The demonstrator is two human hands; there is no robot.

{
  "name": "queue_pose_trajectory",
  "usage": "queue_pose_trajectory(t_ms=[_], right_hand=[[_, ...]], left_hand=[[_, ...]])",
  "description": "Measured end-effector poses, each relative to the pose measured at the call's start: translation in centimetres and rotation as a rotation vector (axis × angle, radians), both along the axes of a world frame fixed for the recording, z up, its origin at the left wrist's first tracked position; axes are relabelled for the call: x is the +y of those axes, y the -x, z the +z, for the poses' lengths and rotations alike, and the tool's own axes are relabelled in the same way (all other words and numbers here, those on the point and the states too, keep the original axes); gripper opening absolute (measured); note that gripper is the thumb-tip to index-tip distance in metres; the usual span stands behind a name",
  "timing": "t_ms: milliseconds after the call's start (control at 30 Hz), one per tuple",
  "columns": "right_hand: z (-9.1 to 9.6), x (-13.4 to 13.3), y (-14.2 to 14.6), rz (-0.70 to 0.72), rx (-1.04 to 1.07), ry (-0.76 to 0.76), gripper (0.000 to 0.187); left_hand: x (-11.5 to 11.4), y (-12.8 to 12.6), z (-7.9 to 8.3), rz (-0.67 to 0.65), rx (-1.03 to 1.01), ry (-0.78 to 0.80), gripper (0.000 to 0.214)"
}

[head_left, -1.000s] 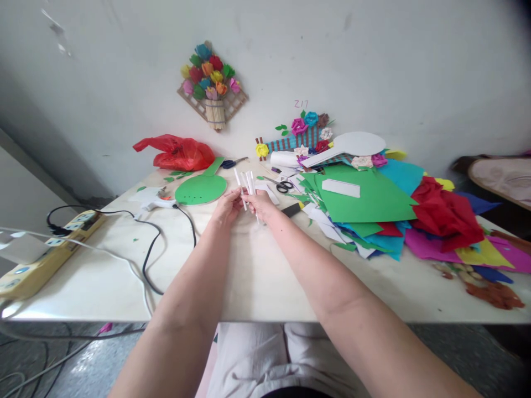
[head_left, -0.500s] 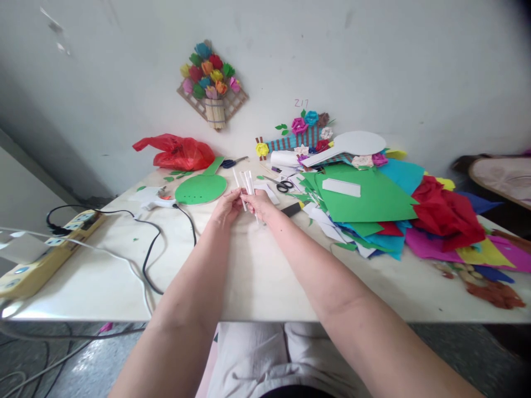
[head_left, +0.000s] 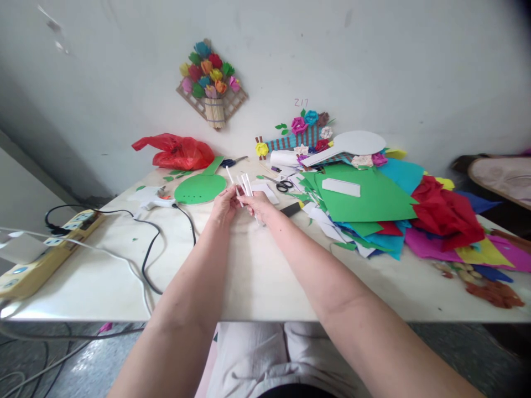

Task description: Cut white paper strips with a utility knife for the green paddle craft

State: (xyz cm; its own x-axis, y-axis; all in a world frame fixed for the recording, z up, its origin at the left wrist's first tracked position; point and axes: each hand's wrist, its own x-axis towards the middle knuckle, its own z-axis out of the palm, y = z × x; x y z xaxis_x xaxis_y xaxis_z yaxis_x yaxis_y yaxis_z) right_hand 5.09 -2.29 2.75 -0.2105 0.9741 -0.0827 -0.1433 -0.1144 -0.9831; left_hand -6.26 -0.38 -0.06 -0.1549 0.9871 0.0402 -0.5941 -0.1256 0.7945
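Note:
Both hands meet above the middle of the table. My right hand [head_left: 258,203] is closed around a bundle of thin white sticks [head_left: 247,186], which stand nearly upright. My left hand [head_left: 227,202] pinches a single white stick [head_left: 230,176] that leans left, apart from the bundle at its top. The lower ends of the sticks are partly hidden by the fingers. To the left of my hands lies a green paddle-shaped board [head_left: 201,189]. Black-handled scissors [head_left: 284,186] and a black-and-yellow tool [head_left: 292,209] lie just right of them.
A white glue gun [head_left: 153,203] with a black cord lies left, near a yellow power strip [head_left: 53,249]. Green sheets [head_left: 365,199] and coloured paper scraps are piled right. A red plastic bag [head_left: 178,152] sits at the back. Flower crafts [head_left: 211,77] adorn the wall.
The single stick in my left hand has shifted left and up, tilting further from the bundle. My right hand and its bundle have moved slightly left.

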Motion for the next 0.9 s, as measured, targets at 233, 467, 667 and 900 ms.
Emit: queue_pose_trajectory(t_ms=[233,467,667,900], right_hand=[[-0.5,0.6,0.3,-0.112,-0.122,-0.027,0.018],[-1.1,1.4,0.2,-0.288,-0.138,-0.054,0.011],[-1.0,1.5,-0.1,-0.336,-0.108,-0.001,0.008],[-1.4,2.0,0.1,-0.344,-0.007,0.010,0.010]], left_hand=[[0.2,-0.1,-0.1,0.041,0.018,-0.039,0.010],[-0.2,0.3,0.5,0.084,0.179,0.026,0.015],[-0.3,0.9,0.5,0.008,0.260,0.023,0.015],[-0.1,1.6,0.0,-0.143,0.392,-0.018,0.027]])
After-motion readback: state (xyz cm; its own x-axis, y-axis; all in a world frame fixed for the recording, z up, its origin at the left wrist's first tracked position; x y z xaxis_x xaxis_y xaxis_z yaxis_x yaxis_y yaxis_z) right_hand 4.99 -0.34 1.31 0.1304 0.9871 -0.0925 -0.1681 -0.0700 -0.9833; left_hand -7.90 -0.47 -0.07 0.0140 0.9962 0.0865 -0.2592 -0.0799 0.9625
